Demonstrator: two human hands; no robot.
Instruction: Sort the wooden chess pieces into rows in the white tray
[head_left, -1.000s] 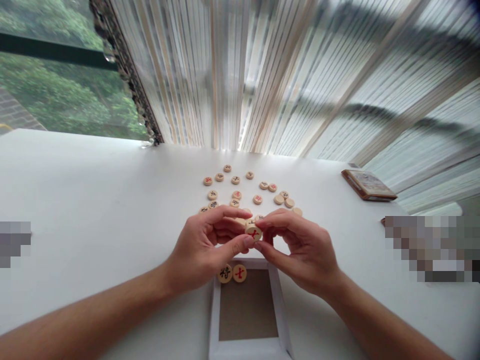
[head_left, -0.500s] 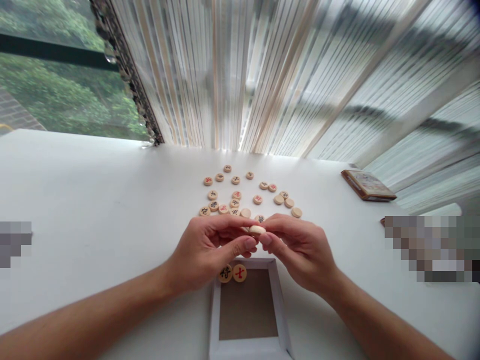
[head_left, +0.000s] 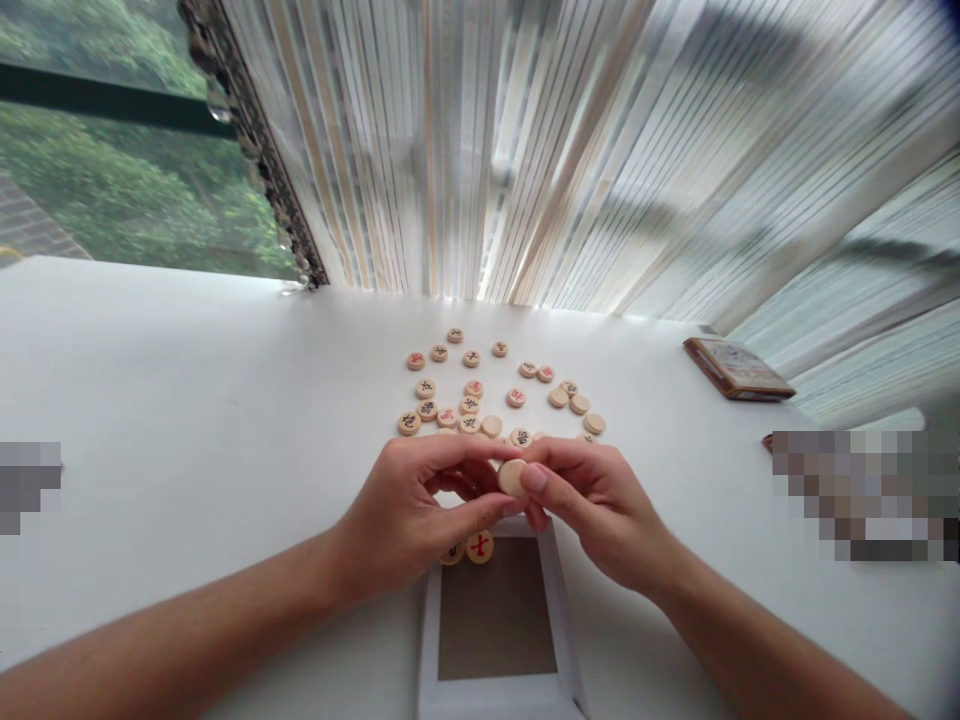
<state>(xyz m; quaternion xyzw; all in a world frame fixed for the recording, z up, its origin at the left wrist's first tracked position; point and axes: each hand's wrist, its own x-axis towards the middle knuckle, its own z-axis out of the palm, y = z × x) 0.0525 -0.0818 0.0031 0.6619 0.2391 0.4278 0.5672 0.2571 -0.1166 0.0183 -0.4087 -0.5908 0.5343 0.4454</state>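
Just above the far end of a white-rimmed tray (head_left: 556, 600), grips a pale wooden disc (head_left: 511, 479) between the fingertips of the left hand (head_left: 420, 508) and the right hand (head_left: 604, 508). Presses the right thumb over the face of the disc (a plain side, turned toward the head camera), and curves the left index finger across the top with the left thumb below. Has, at the far left corner of the tray, a red-marked disc (head_left: 480, 546) just beside a black-marked disc (head_left: 453, 552), the latter partly covered by the left hand. Faces, beyond both hands, scattered discs (head_left: 515, 398) on the white table (head_left: 225, 440), some red-marked, some black-marked, a few plain side up. Has, well off to the right, a flat brown-edged box (head_left: 739, 369), near a striped curtain (head_left: 457, 150).
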